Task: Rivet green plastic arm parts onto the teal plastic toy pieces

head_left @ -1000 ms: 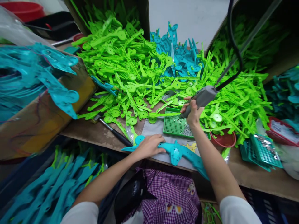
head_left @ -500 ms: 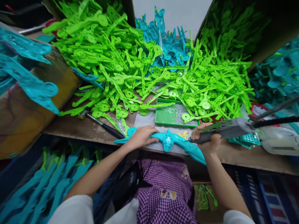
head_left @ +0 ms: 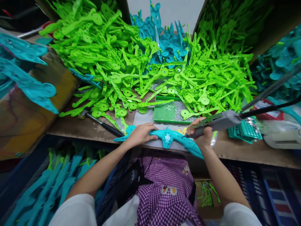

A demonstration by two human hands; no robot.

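Across the table's front edge lies a long turquoise plastic part (head_left: 167,138), with a raised lump in its middle. My left hand (head_left: 142,134) is closed over its left portion and keeps it against the grey cloth. In my right hand (head_left: 203,135) is a grey powered screwdriver (head_left: 219,121), held nearly level. Its thin tip meets or almost meets the part just right of the lump; the exact contact is too small to tell. Behind the part sits a green tray (head_left: 174,122) holding many small silvery screws (head_left: 182,108).
Heaps of lime-green plastic pieces (head_left: 94,53) cover the back of the table. A black-handled hammer (head_left: 103,125) lies to the left. Small teal trays (head_left: 246,130) stand at right. A crate of turquoise parts (head_left: 44,185) is low on the left.
The whole view has shifted slightly. My right hand and the screwdriver have come a little left and nearer the part's middle. The left hand keeps its hold on the part.
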